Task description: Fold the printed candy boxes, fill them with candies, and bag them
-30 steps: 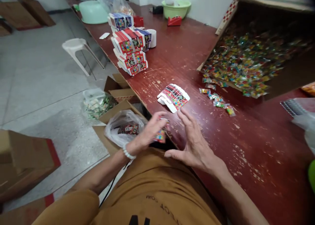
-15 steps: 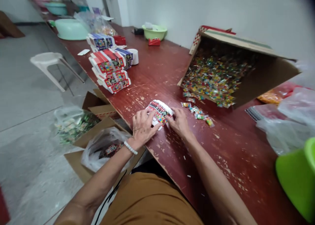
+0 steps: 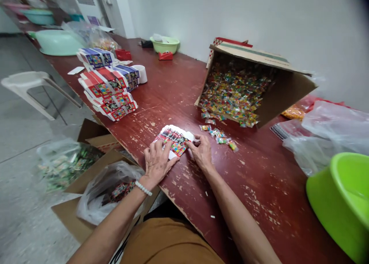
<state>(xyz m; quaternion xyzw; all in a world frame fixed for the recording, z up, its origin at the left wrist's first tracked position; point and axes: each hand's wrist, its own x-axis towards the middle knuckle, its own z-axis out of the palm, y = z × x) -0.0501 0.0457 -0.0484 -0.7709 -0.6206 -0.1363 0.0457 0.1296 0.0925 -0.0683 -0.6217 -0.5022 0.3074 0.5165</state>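
Note:
A fanned row of flat printed candy cartons (image 3: 179, 144), red, black and white, lies on the table in front of me. My left hand (image 3: 157, 160) holds its left and near side, fingers over the cartons and thumb along the near edge. At the right end, my right hand (image 3: 201, 152) pinches the edge of the top carton between thumb and fingers. Several wrapped candies (image 3: 220, 136) lie loose just beyond my right hand. Behind them a tipped cardboard box (image 3: 288, 91) has its open side facing me, with many more wrapped candies (image 3: 230, 91) inside.
Banded carton stacks (image 3: 108, 89) stand at the left beside a white tape roll (image 3: 141, 74). A green tub (image 3: 331, 194) and plastic bags (image 3: 334, 121) sit at the right. Below the left table edge is an open box with a lined bag (image 3: 95, 202); a white stool (image 3: 25, 81) stands farther off.
The cartons are spread into a wider fan, with the top one's printed front showing more. My right fingers have closed on its right edge. The whole view has swung to the right.

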